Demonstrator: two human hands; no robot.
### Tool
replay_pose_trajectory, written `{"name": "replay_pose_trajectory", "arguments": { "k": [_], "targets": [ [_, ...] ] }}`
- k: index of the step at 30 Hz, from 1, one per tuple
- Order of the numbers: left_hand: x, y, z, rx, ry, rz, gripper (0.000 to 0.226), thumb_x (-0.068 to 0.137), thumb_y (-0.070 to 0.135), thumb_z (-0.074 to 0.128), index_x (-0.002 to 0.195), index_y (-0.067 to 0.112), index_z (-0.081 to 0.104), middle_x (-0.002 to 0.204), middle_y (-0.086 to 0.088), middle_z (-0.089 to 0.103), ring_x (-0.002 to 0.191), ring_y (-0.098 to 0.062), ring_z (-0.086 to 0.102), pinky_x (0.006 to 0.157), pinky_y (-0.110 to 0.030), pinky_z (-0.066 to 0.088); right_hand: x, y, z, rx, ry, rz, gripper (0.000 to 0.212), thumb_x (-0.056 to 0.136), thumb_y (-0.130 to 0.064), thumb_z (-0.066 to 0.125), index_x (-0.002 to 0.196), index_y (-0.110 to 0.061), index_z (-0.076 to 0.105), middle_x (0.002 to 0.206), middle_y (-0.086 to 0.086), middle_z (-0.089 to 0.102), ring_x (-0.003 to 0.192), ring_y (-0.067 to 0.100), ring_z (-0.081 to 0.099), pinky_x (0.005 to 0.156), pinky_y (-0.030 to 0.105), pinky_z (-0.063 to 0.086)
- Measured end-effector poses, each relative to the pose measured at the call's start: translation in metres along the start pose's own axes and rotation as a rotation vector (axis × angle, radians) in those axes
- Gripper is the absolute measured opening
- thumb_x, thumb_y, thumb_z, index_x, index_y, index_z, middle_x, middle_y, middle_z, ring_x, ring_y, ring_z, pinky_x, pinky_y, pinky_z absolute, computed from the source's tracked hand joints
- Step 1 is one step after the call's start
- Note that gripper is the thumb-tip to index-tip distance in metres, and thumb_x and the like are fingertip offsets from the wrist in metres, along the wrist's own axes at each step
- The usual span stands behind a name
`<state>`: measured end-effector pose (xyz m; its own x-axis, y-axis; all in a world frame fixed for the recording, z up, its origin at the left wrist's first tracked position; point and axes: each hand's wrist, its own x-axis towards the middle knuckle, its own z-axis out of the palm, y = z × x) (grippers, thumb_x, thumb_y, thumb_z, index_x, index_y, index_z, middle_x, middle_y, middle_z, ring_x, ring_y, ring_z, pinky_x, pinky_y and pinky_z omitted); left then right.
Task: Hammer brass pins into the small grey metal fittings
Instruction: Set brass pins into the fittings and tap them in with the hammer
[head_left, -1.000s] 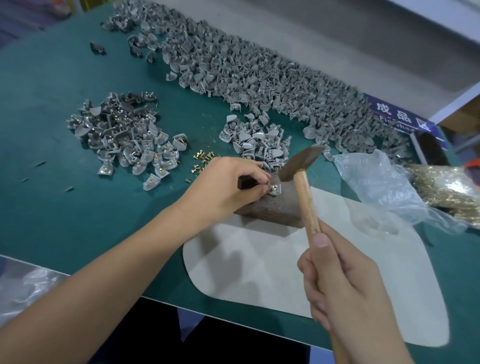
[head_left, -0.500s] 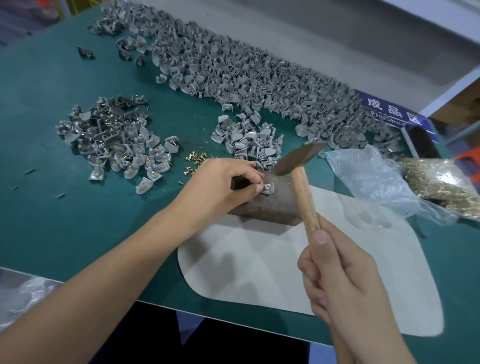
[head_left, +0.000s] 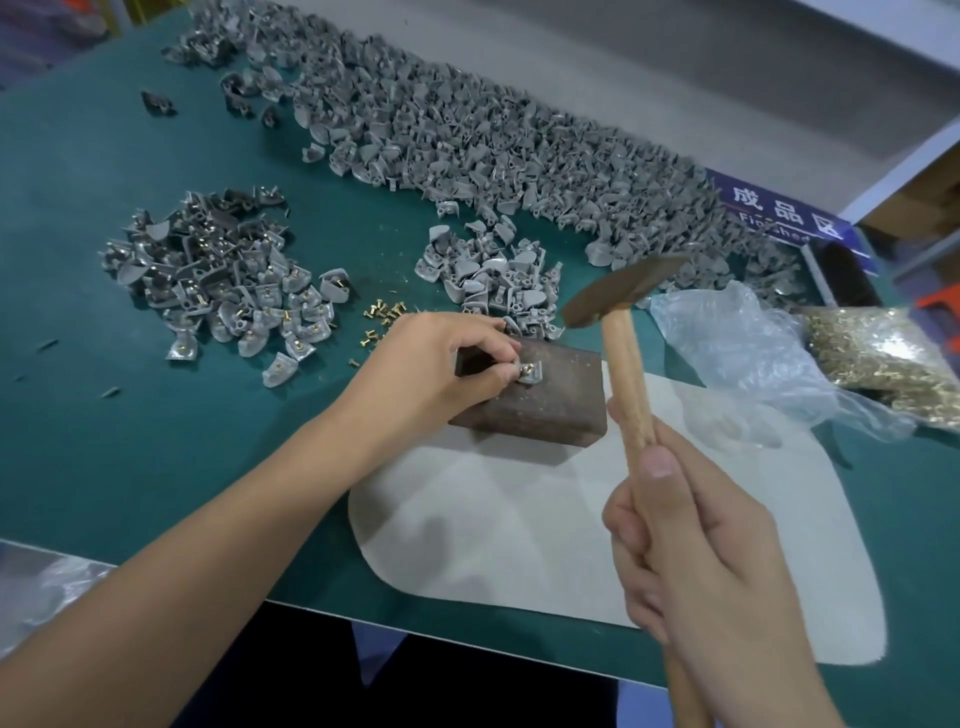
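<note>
We pinch one grey fitting (head_left: 531, 372) in the fingertips of our left hand (head_left: 441, 364) and steady it on the rusty steel block (head_left: 540, 405), so the brass pin (head_left: 525, 370) standing in it faces up and has something hard beneath to take the blow. Our right hand (head_left: 711, 551) has its grip clenched round the wooden handle of the hammer (head_left: 621, 296), whose head hangs raised above and just right of the fitting, apart from it; we judge a strike is about to fall. The block sits partly on a pale mat (head_left: 519, 540) on the green desk (head_left: 104, 467), probably to deaden the knocks.

Supplies lie within reach: loose brass pins (head_left: 382, 314) just beyond our left hand, a small heap of bare fittings (head_left: 493, 275) behind the block, and a heap showing brass (head_left: 218, 280) off to the left, likely the done ones. A long bank of grey fittings (head_left: 493, 150) runs along the far side. A clear bag (head_left: 893, 358) of brass parts lies at the right.

A blue sign (head_left: 779, 213) reads "成品区", with "Finished" partly legible beneath.
</note>
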<state>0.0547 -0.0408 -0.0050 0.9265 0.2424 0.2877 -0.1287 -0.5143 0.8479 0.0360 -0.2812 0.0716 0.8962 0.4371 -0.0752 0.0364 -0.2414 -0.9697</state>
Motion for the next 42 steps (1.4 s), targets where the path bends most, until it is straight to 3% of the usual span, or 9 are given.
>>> {"name": "replay_pose_trajectory", "arguments": {
  "k": [7,11,16,20,25,29,36,39,42],
  "targets": [
    [-0.001,0.002,0.0,0.004,-0.001,0.006,0.004,0.087,0.018,0.08,0.085,0.021,0.081,0.098,0.018,0.076,0.11,0.01,0.064,0.096,-0.007,0.042,-0.003,-0.002,0.005,0.028,0.038,-0.018,0.029,0.108,-0.047,0.048,0.122,-0.043,0.072,0.065,0.006,0.039,0.044,0.014,0.028,0.043,0.019,0.026],
    [0.0,0.0,-0.001,-0.01,-0.013,-0.001,0.001,0.087,0.02,0.081,0.087,0.021,0.081,0.1,0.016,0.077,0.114,0.011,0.062,0.099,-0.007,0.042,0.001,0.006,0.002,-0.015,-0.06,0.142,0.03,0.106,-0.039,0.045,0.116,-0.042,0.073,0.065,0.002,0.041,0.046,0.014,0.028,0.044,0.02,0.025],
    [-0.001,0.001,0.0,0.023,0.001,0.018,0.004,0.087,0.019,0.081,0.084,0.022,0.081,0.099,0.017,0.077,0.112,0.013,0.062,0.096,-0.004,0.04,-0.003,0.002,0.003,-0.021,-0.002,0.001,0.032,0.107,-0.049,0.047,0.129,-0.043,0.068,0.065,0.0,0.042,0.045,0.013,0.03,0.043,0.018,0.03],
    [-0.001,0.002,-0.001,0.006,-0.011,-0.002,0.003,0.087,0.02,0.081,0.088,0.022,0.082,0.103,0.015,0.077,0.115,0.01,0.062,0.1,-0.007,0.041,0.001,0.01,0.003,-0.036,-0.056,0.1,0.03,0.106,-0.039,0.044,0.116,-0.041,0.073,0.064,0.001,0.041,0.045,0.013,0.028,0.042,0.02,0.027],
    [0.0,0.003,-0.001,0.021,-0.014,-0.009,0.002,0.087,0.022,0.081,0.087,0.024,0.081,0.102,0.018,0.077,0.116,0.012,0.06,0.099,-0.005,0.04,-0.004,0.008,0.007,-0.001,0.047,0.039,0.034,0.101,-0.043,0.045,0.124,-0.042,0.071,0.065,0.003,0.041,0.046,0.015,0.028,0.042,0.02,0.026],
    [0.0,0.002,0.0,0.0,0.0,-0.014,0.003,0.086,0.023,0.083,0.085,0.025,0.081,0.101,0.018,0.077,0.114,0.013,0.061,0.101,-0.008,0.042,0.003,0.005,-0.004,0.013,-0.06,0.22,0.032,0.108,-0.037,0.044,0.116,-0.044,0.074,0.064,0.002,0.041,0.044,0.013,0.026,0.043,0.018,0.023],
    [-0.001,0.001,0.002,0.004,0.008,-0.007,0.004,0.086,0.023,0.082,0.084,0.025,0.08,0.101,0.02,0.076,0.114,0.012,0.061,0.101,-0.008,0.042,0.002,0.002,-0.005,0.06,-0.039,0.199,0.031,0.097,-0.049,0.049,0.116,-0.047,0.074,0.062,-0.002,0.044,0.043,0.012,0.026,0.043,0.019,0.026],
    [0.0,0.002,0.002,0.019,0.005,0.012,0.004,0.087,0.019,0.081,0.085,0.022,0.079,0.108,0.016,0.074,0.109,0.009,0.063,0.095,-0.004,0.041,-0.001,0.004,-0.002,0.064,-0.056,0.197,0.038,0.089,-0.054,0.051,0.119,-0.048,0.073,0.063,-0.001,0.043,0.043,0.013,0.026,0.045,0.019,0.024],
    [0.0,0.004,0.002,0.032,0.012,0.024,0.007,0.086,0.014,0.081,0.085,0.021,0.079,0.118,0.007,0.069,0.109,0.009,0.061,0.089,0.0,0.038,-0.003,0.007,0.001,0.046,-0.072,0.189,0.034,0.097,-0.049,0.048,0.121,-0.047,0.072,0.064,0.0,0.04,0.044,0.013,0.025,0.045,0.019,0.022]
  ]
}}
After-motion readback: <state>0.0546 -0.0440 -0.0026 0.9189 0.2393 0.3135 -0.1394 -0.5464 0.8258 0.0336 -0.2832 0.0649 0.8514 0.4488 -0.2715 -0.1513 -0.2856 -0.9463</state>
